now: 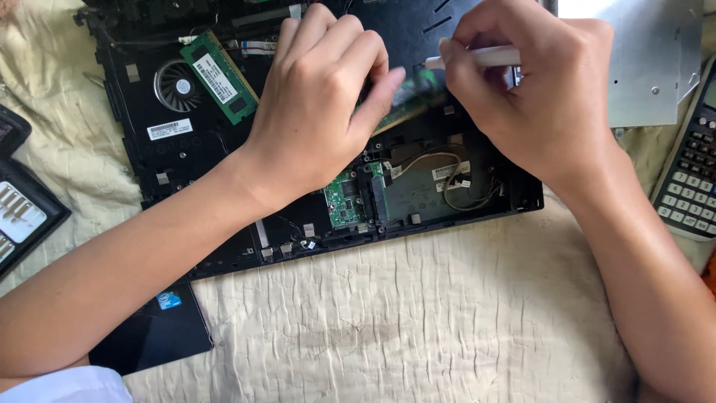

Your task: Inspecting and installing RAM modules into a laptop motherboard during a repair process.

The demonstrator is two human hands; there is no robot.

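An opened black laptop base (179, 160) lies on a cream cloth, with its fan (177, 85), a green memory stick (220, 76) and a small green circuit board (344, 198) exposed. My left hand (317, 112) rests over the middle of the base, its fingertips on a second green memory module (399, 101) that sits tilted. My right hand (526, 97) grips a white pen-shaped tool (485, 57), whose tip points at that module. Grey and white wires (447, 175) lie below my right hand.
A grey metal cover plate (652, 63) lies at the top right. At the right edge sits a dark calculator (690, 168). Another black device (22, 209) is at the left edge, and a black panel piece (156, 332) lies on the cloth (418, 313) near my left forearm.
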